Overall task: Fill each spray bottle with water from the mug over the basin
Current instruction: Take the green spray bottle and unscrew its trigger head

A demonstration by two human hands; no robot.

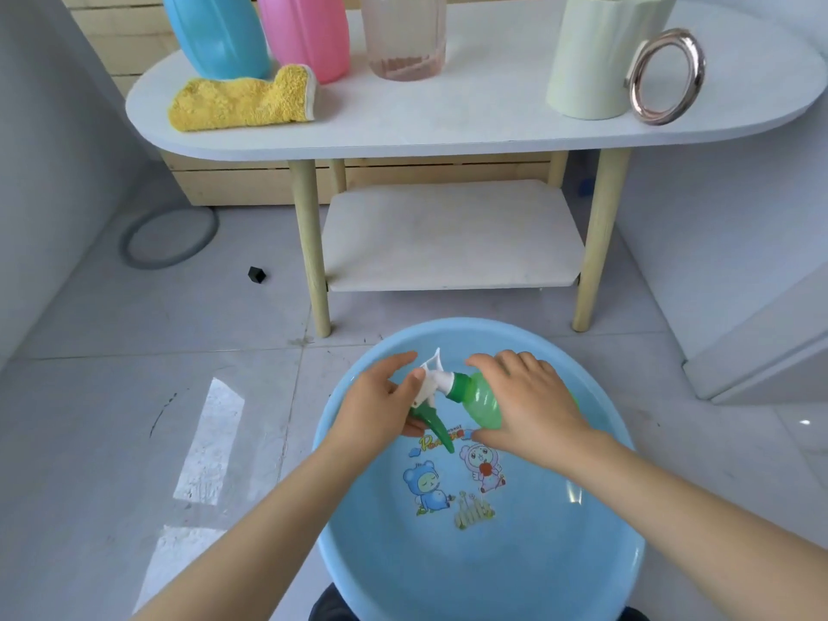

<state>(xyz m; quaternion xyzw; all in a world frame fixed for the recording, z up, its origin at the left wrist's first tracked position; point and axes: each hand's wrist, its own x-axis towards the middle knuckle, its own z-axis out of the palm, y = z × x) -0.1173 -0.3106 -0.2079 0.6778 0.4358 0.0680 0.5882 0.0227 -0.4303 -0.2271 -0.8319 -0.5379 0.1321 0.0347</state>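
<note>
- While the right hand (533, 405) wraps the body of the green bottle (481, 398), fingers curled over its top and thumb beneath, the bottle lies on its side above the basin (560, 575).
- Its neck points left, toward the left hand (381, 405), which pinches the white spray head (432, 378), thumb on top and fingers below; the green trigger (437, 425) juts down beside that palm.
- The basin is blue, with cartoon figures printed inside, and sits on a grey tiled floor (112, 441).
- Beyond it stands a white oval table (448, 123) on wooden legs, bearing a mug (596, 56) with a metallic ring handle, a yellow cloth (244, 100), and blue (215, 33), pink (307, 33) and clear (403, 35) bottles.
- A low shelf (452, 235) sits under the table.
</note>
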